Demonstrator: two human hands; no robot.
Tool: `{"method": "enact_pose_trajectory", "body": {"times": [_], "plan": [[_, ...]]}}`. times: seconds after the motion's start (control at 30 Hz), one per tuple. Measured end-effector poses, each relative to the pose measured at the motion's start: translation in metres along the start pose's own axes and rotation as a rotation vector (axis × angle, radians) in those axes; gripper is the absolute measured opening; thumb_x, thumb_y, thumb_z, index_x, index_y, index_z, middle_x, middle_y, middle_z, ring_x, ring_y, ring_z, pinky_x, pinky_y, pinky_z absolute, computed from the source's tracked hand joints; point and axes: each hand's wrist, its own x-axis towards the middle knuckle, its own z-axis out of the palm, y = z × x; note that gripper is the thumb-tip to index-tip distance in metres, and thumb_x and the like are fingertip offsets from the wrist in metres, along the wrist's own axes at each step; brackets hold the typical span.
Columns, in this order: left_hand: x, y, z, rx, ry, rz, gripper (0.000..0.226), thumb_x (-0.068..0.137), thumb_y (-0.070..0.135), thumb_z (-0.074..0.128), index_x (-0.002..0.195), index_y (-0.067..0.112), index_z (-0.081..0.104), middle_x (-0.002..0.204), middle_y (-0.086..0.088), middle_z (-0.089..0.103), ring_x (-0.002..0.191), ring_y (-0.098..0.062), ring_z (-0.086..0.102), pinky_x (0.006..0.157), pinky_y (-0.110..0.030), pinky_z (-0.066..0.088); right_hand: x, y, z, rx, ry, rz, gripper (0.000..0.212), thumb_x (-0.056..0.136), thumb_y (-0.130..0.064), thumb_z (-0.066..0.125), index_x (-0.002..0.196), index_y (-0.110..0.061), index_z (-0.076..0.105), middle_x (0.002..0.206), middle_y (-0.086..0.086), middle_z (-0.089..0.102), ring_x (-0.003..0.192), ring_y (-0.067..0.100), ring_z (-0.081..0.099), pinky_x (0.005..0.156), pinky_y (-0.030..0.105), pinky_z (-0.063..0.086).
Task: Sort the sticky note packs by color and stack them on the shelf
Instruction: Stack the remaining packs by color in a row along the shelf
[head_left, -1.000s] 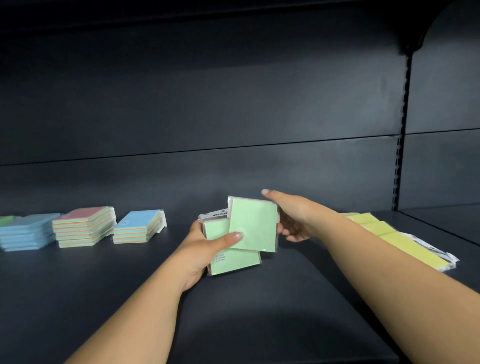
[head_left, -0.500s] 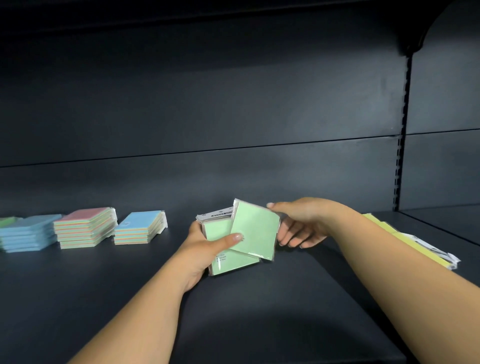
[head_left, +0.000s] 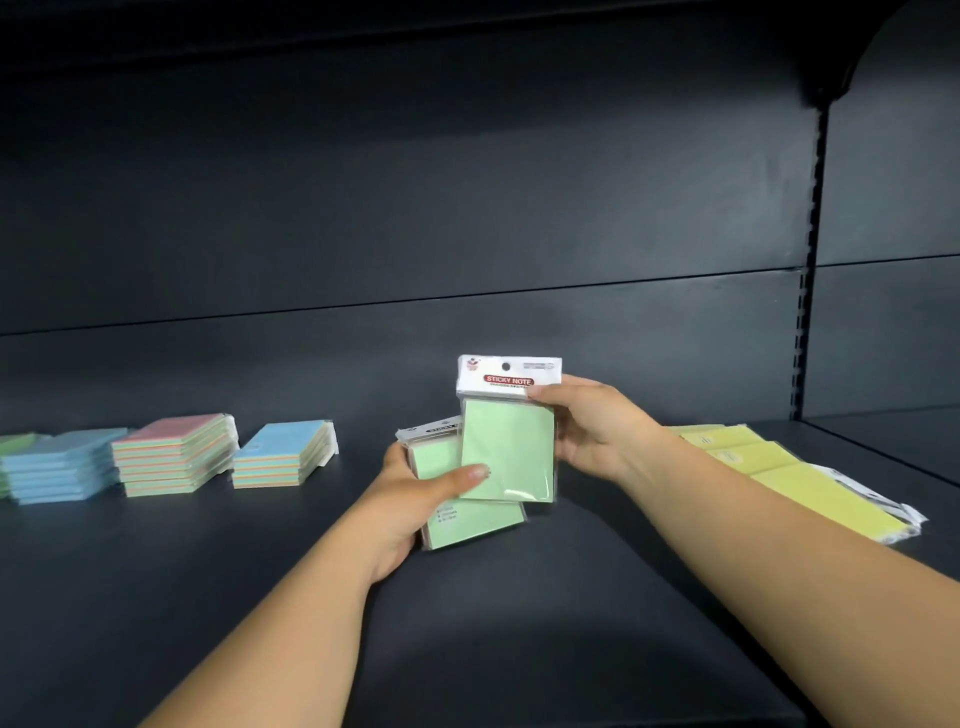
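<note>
1. Sticky note packs, green: two are held above the middle of the dark shelf (head_left: 467, 649). The upright green pack (head_left: 508, 452) is shown with its white header card uppermost, lettered "STICKY NOTE"; it overlaps the right part of the lower green pack (head_left: 470, 519), which is tilted to the left.
2. Right hand (head_left: 597, 426): curled round the right edge of the upright green pack, with the thumb laid on the header card.
3. Left hand (head_left: 410, 504): wrapped round the left edge of the lower green pack, with the thumb pressed on the lower left corner of the upright pack.
4. Yellow packs (head_left: 795, 478): laid overlapping in a row at the right, running from far to near; partly hidden behind the right forearm.
5. Blue-topped stack (head_left: 283, 454): set on the shelf left of the hands, well apart from them; its sides are seen as mixed colour bands.
6. Pink-topped stack (head_left: 174, 460): placed just left of the blue-topped stack, likewise banded.
7. Blue stack (head_left: 62, 470): placed farther left, touching or nearly touching the pink-topped stack.
8. Green pile (head_left: 13, 447): cut off by the left edge; little can be told of it.
9. Back panel (head_left: 415, 208): dark, behind all the stacks.
</note>
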Motion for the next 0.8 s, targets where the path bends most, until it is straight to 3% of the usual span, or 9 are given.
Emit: {"method": "enact_pose_trajectory", "body": {"times": [0.17,0.37,0.5,0.57,0.63,0.7,0.73,0.8], "plan": [[0.000,0.000,-0.001,0.003,-0.043,0.020,0.055,0.073,-0.003,0.072,0.114,0.021,0.042,0.110,-0.002,0.065,0.098,-0.018,0.063,0.087,-0.038,0.050,-0.003,0.019,0.014,0.062,0.006,-0.145,0.015,0.092,-0.003,0.053,0.082,-0.010,0.062,0.071,0.004,0.070,0.057,0.015,0.066,0.057,0.028,0.057],[-0.002,0.001,0.001,0.108,-0.144,0.083,0.070,0.076,-0.020,0.057,0.124,0.027,0.037,0.108,0.002,0.063,0.100,-0.014,0.060,0.085,-0.029,0.048,-0.007,0.027,0.018,-0.132,-0.055,-0.226,0.015,0.093,-0.017,0.055,0.078,-0.019,0.052,0.074,0.000,0.060,0.063,0.015,0.059,0.059,0.025,0.049],[-0.003,0.001,0.001,0.155,-0.184,0.052,0.073,0.076,-0.020,0.053,0.126,0.028,0.031,0.105,0.002,0.061,0.097,-0.010,0.057,0.078,-0.024,0.046,-0.008,0.040,0.026,-0.281,-0.036,-0.338,0.009,0.091,-0.022,0.057,0.086,-0.026,0.051,0.087,-0.003,0.057,0.076,0.014,0.057,0.070,0.027,0.047],[-0.004,0.001,0.002,0.103,-0.186,0.038,0.069,0.076,-0.016,0.060,0.125,0.024,0.033,0.109,0.000,0.063,0.099,-0.012,0.059,0.083,-0.027,0.047,-0.009,0.044,0.029,-0.227,-0.040,-0.301,0.014,0.090,-0.028,0.058,0.100,-0.030,0.049,0.101,-0.004,0.054,0.088,0.013,0.058,0.081,0.029,0.049],[-0.006,0.001,0.003,0.080,-0.168,0.042,0.067,0.075,-0.011,0.066,0.126,0.020,0.035,0.116,-0.003,0.063,0.105,-0.016,0.060,0.087,-0.029,0.048,-0.008,0.044,0.030,-0.176,-0.015,-0.247,0.037,0.087,-0.035,0.061,0.120,-0.026,0.044,0.119,-0.002,0.050,0.107,0.016,0.056,0.098,0.036,0.045],[-0.007,0.002,0.002,0.074,-0.141,0.053,0.067,0.075,-0.012,0.066,0.130,0.015,0.038,0.119,-0.006,0.063,0.108,-0.019,0.060,0.090,-0.031,0.048,-0.008,0.040,0.027,-0.170,-0.018,-0.130,0.065,0.083,-0.047,0.062,0.135,-0.014,0.040,0.125,0.002,0.054,0.111,0.021,0.057,0.103,0.040,0.043],[-0.008,0.003,0.000,0.071,-0.136,0.057,0.067,0.075,-0.013,0.066,0.131,0.014,0.040,0.120,-0.008,0.063,0.109,-0.021,0.060,0.093,-0.034,0.047,-0.011,0.038,0.025,-0.180,-0.073,-0.060,0.069,0.083,-0.051,0.059,0.135,-0.010,0.043,0.124,0.005,0.059,0.110,0.022,0.059,0.103,0.040,0.044],[-0.010,0.006,-0.001,0.069,-0.145,0.068,0.068,0.072,-0.014,0.067,0.130,0.012,0.044,0.121,-0.012,0.063,0.111,-0.025,0.060,0.095,-0.039,0.047,-0.020,0.036,0.020,-0.225,-0.234,0.036,0.056,0.090,-0.050,0.048,0.126,-0.008,0.055,0.121,0.009,0.065,0.111,0.024,0.061,0.104,0.038,0.043]]}}
